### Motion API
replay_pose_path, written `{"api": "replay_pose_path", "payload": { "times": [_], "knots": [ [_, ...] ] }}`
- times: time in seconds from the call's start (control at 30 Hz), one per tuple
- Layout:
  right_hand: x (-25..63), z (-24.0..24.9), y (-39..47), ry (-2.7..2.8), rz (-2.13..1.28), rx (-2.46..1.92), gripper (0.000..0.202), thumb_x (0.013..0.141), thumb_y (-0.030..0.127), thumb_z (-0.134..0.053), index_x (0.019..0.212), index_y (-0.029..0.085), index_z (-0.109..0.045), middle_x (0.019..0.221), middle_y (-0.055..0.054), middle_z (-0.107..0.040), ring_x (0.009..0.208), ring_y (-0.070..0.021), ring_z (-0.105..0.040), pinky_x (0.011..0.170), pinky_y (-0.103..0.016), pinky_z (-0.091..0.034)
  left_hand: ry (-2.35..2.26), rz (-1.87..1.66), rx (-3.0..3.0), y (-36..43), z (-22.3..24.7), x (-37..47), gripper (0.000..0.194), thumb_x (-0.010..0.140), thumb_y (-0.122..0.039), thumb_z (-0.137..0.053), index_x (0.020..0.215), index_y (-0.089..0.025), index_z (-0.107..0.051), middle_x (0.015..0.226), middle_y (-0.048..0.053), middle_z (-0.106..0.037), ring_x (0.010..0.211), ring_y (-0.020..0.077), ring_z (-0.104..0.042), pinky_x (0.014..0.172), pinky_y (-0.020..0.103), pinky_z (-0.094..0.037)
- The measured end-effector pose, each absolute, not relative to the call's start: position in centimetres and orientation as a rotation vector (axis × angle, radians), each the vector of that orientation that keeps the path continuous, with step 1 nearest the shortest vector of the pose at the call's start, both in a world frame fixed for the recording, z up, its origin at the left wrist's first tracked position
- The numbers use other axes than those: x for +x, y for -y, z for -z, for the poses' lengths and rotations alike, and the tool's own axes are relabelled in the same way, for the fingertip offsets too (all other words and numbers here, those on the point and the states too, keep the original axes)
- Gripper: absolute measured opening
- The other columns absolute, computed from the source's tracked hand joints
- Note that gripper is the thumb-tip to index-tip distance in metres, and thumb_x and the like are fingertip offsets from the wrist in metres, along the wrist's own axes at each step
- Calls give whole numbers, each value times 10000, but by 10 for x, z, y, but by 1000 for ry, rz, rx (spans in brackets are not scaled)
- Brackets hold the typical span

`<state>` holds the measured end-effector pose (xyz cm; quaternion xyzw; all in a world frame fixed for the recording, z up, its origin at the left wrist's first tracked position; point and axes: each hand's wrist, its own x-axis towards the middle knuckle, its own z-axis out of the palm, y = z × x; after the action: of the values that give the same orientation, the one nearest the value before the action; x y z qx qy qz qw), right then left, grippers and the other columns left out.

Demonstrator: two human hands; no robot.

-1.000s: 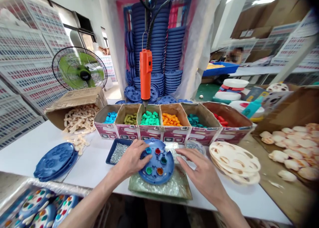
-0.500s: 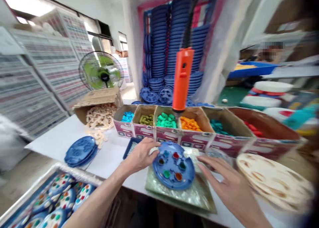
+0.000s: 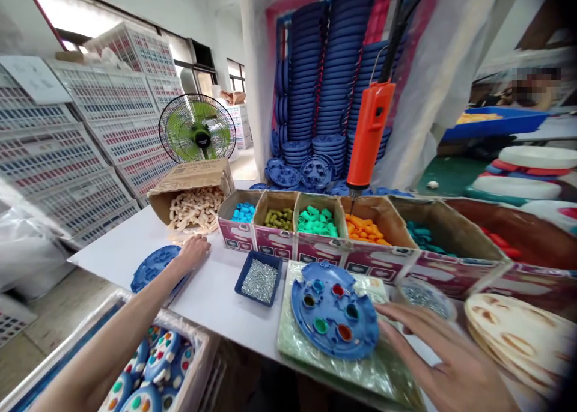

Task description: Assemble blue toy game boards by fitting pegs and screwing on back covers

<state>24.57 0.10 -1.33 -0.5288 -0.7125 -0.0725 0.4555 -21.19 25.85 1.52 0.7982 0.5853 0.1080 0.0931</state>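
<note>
A round blue plastic disc (image 3: 331, 340) with several coloured pieces set in its holes lies on a plastic-wrapped green pad (image 3: 293, 340). My right hand (image 3: 437, 346) is at the disc's right edge, its fingers stretched out and holding nothing; whether the fingertips touch the rim I cannot tell. My left hand (image 3: 193, 253) is over the table beside the loose cream plastic pieces (image 3: 193, 211) that spill from a tipped cardboard box (image 3: 193, 175). Its fingers look loosely apart, with nothing visible in them. Just below that wrist lie stacked blue discs (image 3: 151, 268).
An orange electric screwdriver (image 3: 370, 139) hangs over a row of cardboard bins (image 3: 315, 250) with coloured pieces. A dark tray of screws (image 3: 259, 281), a clear bowl of screws (image 3: 426, 298) and cream discs (image 3: 518, 334) stand around the pad. A crate (image 3: 198, 340) of assembled discs is at lower left.
My left hand has left the blue disc and moved left to the cream pieces, uncovering the screw tray. My right hand stays by the disc. The view has shifted left.
</note>
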Motion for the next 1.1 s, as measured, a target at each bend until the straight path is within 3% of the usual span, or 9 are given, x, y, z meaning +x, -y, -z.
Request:
{"api": "replay_pose_path", "payload": {
  "times": [0.13, 0.23, 0.33, 0.5, 0.57, 0.67, 0.73, 0.83, 1.1],
  "knots": [
    [245, 14, -2, 1750, 166, -1271, 238, 944, 332, -633, 1179, 307, -661, 1096, -21, -748, 971, -239, -718, 904, -399, -559, -1635, -698, 2152, -246, -32, -208, 231, 933, -386, -639, 961, -157, -644, 922, 48, -676, 866, 194, -652, 833, 384, -545],
    [223, -2, -9, 1765, 125, -1220, 234, 945, 314, -636, 1177, 296, -668, 1092, -35, -746, 975, -239, -715, 876, -391, -576, -1502, -997, 1869, -214, -47, -181, 250, 904, -402, -551, 985, -169, -592, 737, 18, -645, 706, 176, -643, 720, 324, -538],
    [182, -26, -21, 1775, 104, -1171, 249, 963, 265, -615, 1208, 264, -659, 1105, -55, -746, 995, -229, -712, 877, -377, -592, -1284, -1131, 1601, -170, -55, -131, 334, 854, -392, -567, 1102, -168, -562, 737, 7, -660, 659, 152, -646, 665, 274, -528],
    [131, -34, -33, 1863, 327, -1155, 245, 983, 184, -562, 1204, 170, -668, 1134, -100, -745, 981, -243, -708, 813, -365, -595, -1021, -1099, 1309, -109, -55, -50, 235, 792, -358, -670, 902, -151, -649, 718, 16, -680, 605, 114, -628, 615, 214, -508],
    [138, -25, -33, 1881, 392, -1158, 250, 981, 117, -538, 1181, 167, -680, 1113, -87, -759, 953, -229, -719, 808, -347, -585, -940, -1033, 1213, -96, -51, -32, 259, 804, -362, -692, 938, -140, -679, 766, 43, -709, 650, 133, -662, 669, 241, -541],
    [176, -12, -39, 1802, 253, -1221, 227, 997, 158, -541, 1174, 182, -682, 1089, -70, -774, 944, -210, -733, 825, -326, -579, -886, -1001, 1304, -86, -41, -20, 387, 856, -362, -689, 1192, -173, -662, 1053, 104, -733, 887, 213, -726, 855, 353, -577],
    [206, -8, -53, 1722, 48, -1383, 199, 1002, 253, -559, 1146, 210, -691, 1031, -48, -783, 876, -204, -739, 771, -324, -576, -901, -1046, 1674, -80, -31, -16, 401, 875, -322, -688, 1260, -217, -644, 1238, 119, -683, 1106, 268, -678, 1000, 437, -533],
    [236, -7, -83, 1782, -163, -1489, 200, 994, 299, -561, 1091, 229, -721, 1007, -50, -773, 926, -233, -707, 818, -364, -548, -806, -931, 2314, -70, -18, -12, 357, 851, -275, -749, 1201, -237, -692, 1332, 117, -641, 1302, 320, -543, 1122, 518, -444],
    [233, -3, -116, 1962, -307, -1323, 205, 985, 233, -568, 1056, 238, -760, 1064, -30, -782, 1004, -199, -673, 918, -335, -522, -666, -731, 2703, -62, -7, -14, 204, 928, -285, -686, 1126, -242, -708, 1310, 103, -644, 1281, 307, -540, 1112, 550, -469]
  ]
}}
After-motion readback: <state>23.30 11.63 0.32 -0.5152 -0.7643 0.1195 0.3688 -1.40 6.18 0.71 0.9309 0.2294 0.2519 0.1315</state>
